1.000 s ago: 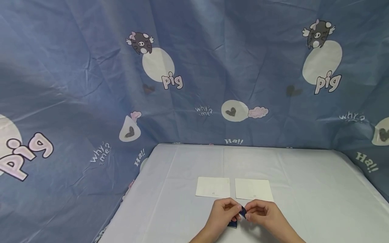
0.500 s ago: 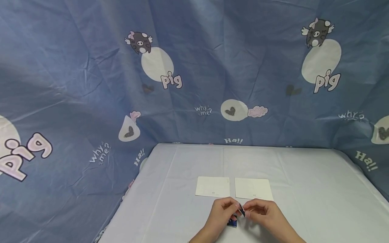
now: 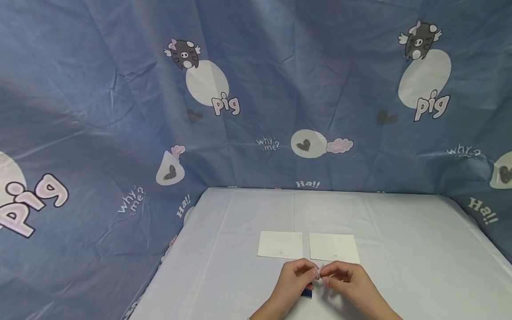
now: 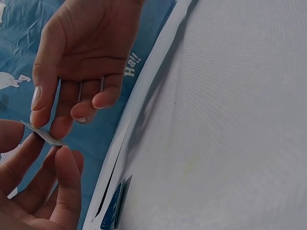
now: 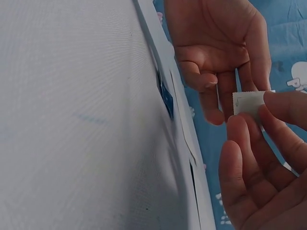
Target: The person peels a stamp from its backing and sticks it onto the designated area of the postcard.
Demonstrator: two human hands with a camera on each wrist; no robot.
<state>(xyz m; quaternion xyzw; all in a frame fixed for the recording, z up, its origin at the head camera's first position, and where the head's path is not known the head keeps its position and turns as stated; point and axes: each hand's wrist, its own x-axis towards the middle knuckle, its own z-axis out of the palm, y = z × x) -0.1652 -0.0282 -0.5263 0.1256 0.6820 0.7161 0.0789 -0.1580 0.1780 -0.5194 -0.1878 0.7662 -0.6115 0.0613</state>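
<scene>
Between the fingertips of both hands is a small postage stamp [image 5: 247, 103], its pale back and toothed edge showing in the right wrist view. My left hand [image 3: 294, 280] pinches one side of it, thumb against fingers. The other side is pinched by my right hand [image 3: 346, 280]. Seen from the left wrist, the stamp [image 4: 44, 134] is tilted and nearly edge-on, held above the table. Under my left hand lies a small dark blue piece [image 3: 307, 292], partly hidden by the fingers in the head view.
Two white cards [image 3: 281, 244] with small print lie side by side just beyond the hands, the right-hand card [image 3: 334, 247] nearest the right fingers. A white cloth [image 3: 224, 266] covers the table. Behind it hangs a blue printed curtain [image 3: 256, 89].
The stamp has turned between the fingers: its dark blue face showed earlier in the head view, and now a pale side shows. Both hands stay in nearly the same place.
</scene>
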